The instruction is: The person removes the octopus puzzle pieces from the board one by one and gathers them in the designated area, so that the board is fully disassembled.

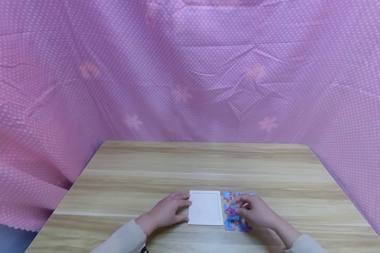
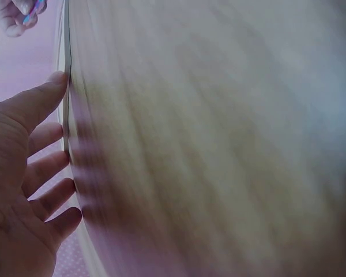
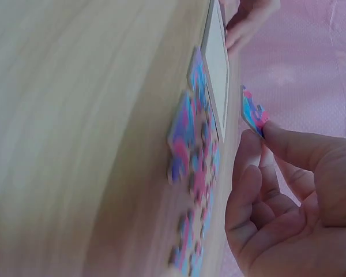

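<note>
A white puzzle board (image 1: 206,208) with a raised rim lies on the table. At its left edge rests my left hand (image 1: 168,212), fingers spread; the left wrist view shows the thumb and fingertips of that hand (image 2: 23,156) touching the edge. My right hand (image 1: 254,211) is over the loose jigsaw pieces (image 1: 230,225) right of the board. Between thumb and index finger, the right hand (image 3: 300,190) pinches a blue and pink jigsaw piece (image 3: 252,111), raised off the table. Several pieces (image 3: 187,133) lie below, partly hidden by the hand in the head view.
The wooden table (image 1: 206,161) extends beyond the board and to both sides. A pink dotted cloth (image 1: 190,88) hangs behind it and along the left and right.
</note>
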`<state>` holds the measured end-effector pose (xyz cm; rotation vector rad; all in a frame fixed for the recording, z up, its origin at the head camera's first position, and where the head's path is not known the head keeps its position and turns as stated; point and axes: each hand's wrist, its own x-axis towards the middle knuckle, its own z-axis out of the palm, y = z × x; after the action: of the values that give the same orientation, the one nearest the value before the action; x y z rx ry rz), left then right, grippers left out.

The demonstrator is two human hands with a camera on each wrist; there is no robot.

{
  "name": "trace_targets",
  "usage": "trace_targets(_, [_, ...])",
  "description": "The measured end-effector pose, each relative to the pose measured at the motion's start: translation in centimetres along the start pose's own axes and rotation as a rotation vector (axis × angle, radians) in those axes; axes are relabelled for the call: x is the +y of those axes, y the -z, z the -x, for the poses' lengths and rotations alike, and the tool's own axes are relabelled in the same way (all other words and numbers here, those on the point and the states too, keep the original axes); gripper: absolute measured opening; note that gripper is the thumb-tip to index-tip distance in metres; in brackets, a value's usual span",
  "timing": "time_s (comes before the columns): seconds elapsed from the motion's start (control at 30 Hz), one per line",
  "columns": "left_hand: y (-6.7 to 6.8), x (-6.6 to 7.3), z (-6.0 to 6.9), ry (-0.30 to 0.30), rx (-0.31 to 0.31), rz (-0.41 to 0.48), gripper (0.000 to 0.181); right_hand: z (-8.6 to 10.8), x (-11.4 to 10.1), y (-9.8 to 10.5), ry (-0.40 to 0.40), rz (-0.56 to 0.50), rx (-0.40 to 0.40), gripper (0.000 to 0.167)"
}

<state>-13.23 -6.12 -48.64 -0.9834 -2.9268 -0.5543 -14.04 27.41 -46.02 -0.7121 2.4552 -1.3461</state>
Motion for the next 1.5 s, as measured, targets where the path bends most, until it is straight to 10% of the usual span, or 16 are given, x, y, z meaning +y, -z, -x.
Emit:
trace_targets(0.5, [-1.3,3.4,1.0,0.06,0.009,-0.008,0.049,5.0,3.4,4.7,0.054,0.035,-0.078,0.013])
trace_targets(1.5, [-0.2,1.8,0.7,0.0,0.007,-0.009,0.049,6.1,3.5,3.6,-0.16,0.059,0.028,0.019])
